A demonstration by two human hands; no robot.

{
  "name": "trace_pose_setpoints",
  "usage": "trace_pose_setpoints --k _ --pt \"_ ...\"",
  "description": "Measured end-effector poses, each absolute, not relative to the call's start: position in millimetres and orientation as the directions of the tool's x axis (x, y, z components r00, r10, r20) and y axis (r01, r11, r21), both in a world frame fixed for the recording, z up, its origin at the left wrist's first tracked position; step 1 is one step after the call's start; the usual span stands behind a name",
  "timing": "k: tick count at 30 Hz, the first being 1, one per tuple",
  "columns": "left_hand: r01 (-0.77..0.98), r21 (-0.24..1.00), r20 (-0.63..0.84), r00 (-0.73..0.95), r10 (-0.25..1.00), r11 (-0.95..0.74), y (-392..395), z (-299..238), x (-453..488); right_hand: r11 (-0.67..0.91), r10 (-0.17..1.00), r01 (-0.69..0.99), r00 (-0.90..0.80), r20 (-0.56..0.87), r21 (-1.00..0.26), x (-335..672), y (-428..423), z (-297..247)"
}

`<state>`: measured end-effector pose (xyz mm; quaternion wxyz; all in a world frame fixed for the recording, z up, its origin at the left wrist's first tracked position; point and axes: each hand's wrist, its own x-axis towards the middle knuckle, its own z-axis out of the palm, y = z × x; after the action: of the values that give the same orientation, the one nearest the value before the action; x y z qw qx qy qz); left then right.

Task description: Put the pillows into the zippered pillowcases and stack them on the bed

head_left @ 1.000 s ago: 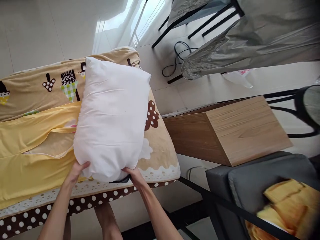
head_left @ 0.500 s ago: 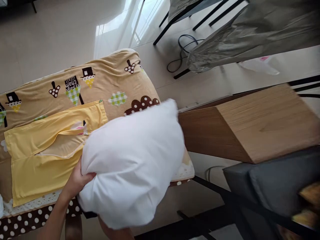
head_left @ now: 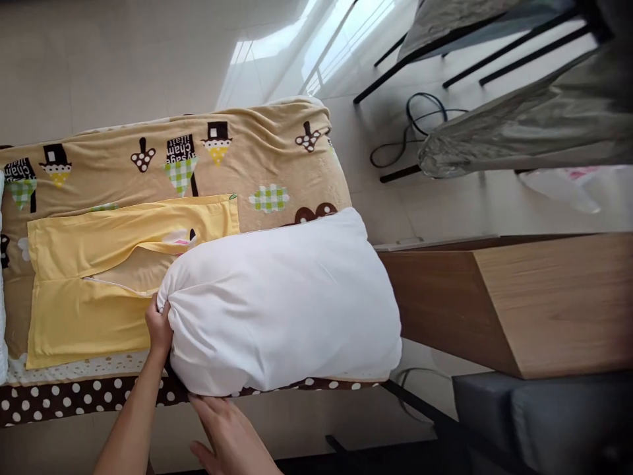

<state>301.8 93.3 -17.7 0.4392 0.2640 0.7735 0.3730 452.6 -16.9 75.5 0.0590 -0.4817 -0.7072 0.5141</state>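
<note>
A plump white pillow (head_left: 287, 303) lies on its side across the right end of a tan patterned blanket (head_left: 277, 158). My left hand (head_left: 161, 326) is closed round the pillow's bunched left end, gathering the fabric into folds. Below the near edge, my right hand (head_left: 230, 432) has its fingers stretched out, tips touching or just under the pillow; the thumb stands apart. To the left, a yellow pillowcase (head_left: 74, 316) is spread flat with its zipped slit gaping, the tan cloth showing through. The pillow covers its right part.
A wooden box-like piece of furniture (head_left: 558, 303) stands at the right, with a dark grey cushioned seat (head_left: 554, 422) below it. Covered furniture (head_left: 524, 125) with black legs and a looped cable (head_left: 415, 125) are on the tiled floor beyond. White cloth shows at the left edge.
The pillow has come down flatter and stretched out on the blanket. My right hand has come out from beneath it into sight, while my left keeps its grip. The view has shifted left.
</note>
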Motion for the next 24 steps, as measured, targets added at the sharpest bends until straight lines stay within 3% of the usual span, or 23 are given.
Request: trace_pose_setpoints --k 4,7,11,15,18,20,22,24 --pt "-0.173 0.812 -0.558 -0.51 0.655 0.557 115 -14 302 0.42 0.792 0.723 -0.587 -0.168 -0.548 448 13 83" --pt "-0.301 0.788 -0.615 -0.431 0.66 0.538 116 -11 304 0.507 0.817 0.769 -0.573 -0.068 -0.39 427 72 57" --pt "-0.275 0.791 -0.612 -0.383 0.692 0.547 106 -15 310 0.563 0.797 0.763 -0.602 -0.034 -0.319 414 137 19" --pt "-0.141 0.845 -0.528 -0.376 0.761 0.516 104 -15 313 0.526 0.814 0.784 -0.577 -0.072 -0.33 420 158 -4" --pt "-0.06 0.904 -0.428 -0.165 0.889 0.424 106 -10 292 0.488 0.83 0.791 -0.551 -0.084 -0.368 438 170 -5" --pt "0.143 0.924 -0.352 -0.041 0.935 0.354 105 -13 263 0.478 0.847 0.787 -0.53 -0.032 -0.389 458 183 8" --pt "0.474 0.835 -0.323 0.01 0.946 0.28 99 -27 228 0.508 0.845 0.764 -0.531 0.06 -0.398 480 196 34" --pt "0.737 0.645 -0.367 0.07 0.927 0.2 89 -48 198 0.581 0.807 0.718 -0.57 0.155 -0.383 500 206 71"
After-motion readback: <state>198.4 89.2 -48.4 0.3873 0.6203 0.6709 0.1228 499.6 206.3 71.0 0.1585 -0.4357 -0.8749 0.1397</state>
